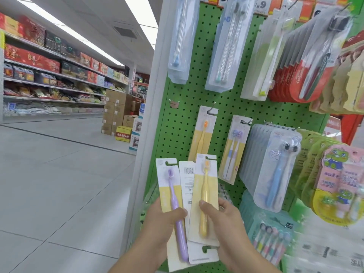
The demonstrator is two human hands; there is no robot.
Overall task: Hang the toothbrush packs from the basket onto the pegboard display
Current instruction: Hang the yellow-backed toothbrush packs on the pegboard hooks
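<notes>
Head-worn camera looks forward and down, close to the pegboard [232, 103].

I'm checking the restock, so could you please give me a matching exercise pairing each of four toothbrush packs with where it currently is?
Packs:
1. purple toothbrush pack
2. yellow toothbrush pack
3. orange-head toothbrush pack
4. blue toothbrush pack

Places:
A. hanging, second from left on the lower row
B. in the left hand
C. hanging, rightmost of these
D. in the right hand

Pairs: 1-B, 2-D, 3-A, 4-C

L hand [163, 219] grips purple toothbrush pack [173, 209], R hand [222, 217] pinches yellow pack [204, 196]; a reversed pack [187, 184] sits btwn them, before green pegboard [179, 125].
</notes>
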